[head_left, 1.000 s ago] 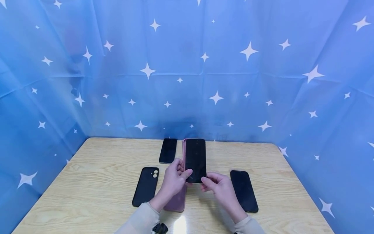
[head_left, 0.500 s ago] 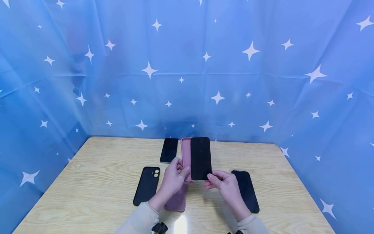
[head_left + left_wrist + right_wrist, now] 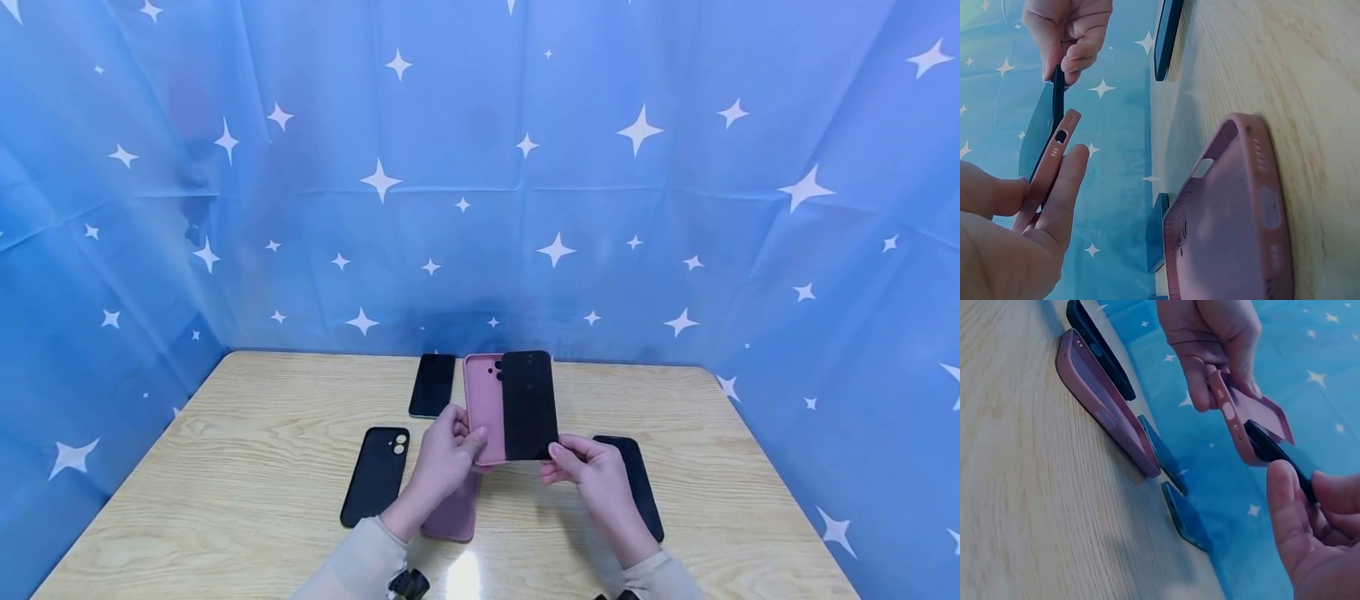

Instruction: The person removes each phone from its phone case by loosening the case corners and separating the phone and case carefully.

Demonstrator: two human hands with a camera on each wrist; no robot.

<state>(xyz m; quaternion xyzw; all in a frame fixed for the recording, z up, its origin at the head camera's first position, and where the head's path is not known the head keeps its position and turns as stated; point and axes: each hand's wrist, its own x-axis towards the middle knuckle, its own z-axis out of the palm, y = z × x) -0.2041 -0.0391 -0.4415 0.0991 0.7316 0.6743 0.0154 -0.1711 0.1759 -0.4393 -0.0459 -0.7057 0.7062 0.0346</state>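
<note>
My left hand [image 3: 444, 457] pinches a pink phone case [image 3: 483, 417] by its lower left corner, thumb inside the open face. By its lower right corner my right hand [image 3: 592, 477] grips a black phone [image 3: 529, 406], screen up. The phone overlaps the right part of the case, and camera holes show at the case's top. In the right wrist view the phone [image 3: 1282, 455] slants over one side of the pink case [image 3: 1233, 422]. From the left wrist, the case [image 3: 1047, 165] shows its port end, with the phone [image 3: 1058, 103] tilted against it.
A mauve case [image 3: 452, 510] lies below my left hand. Left of it is a black case [image 3: 376, 477] with camera holes. One dark phone [image 3: 432, 385] lies at the back, another [image 3: 633, 492] beside my right forearm. A starry blue curtain [image 3: 480, 167] hangs behind the table [image 3: 247, 467].
The black phone has slid right with my right hand, from covering most of the pink case to covering only its right part. More of the case's inside shows. My left hand has barely moved.
</note>
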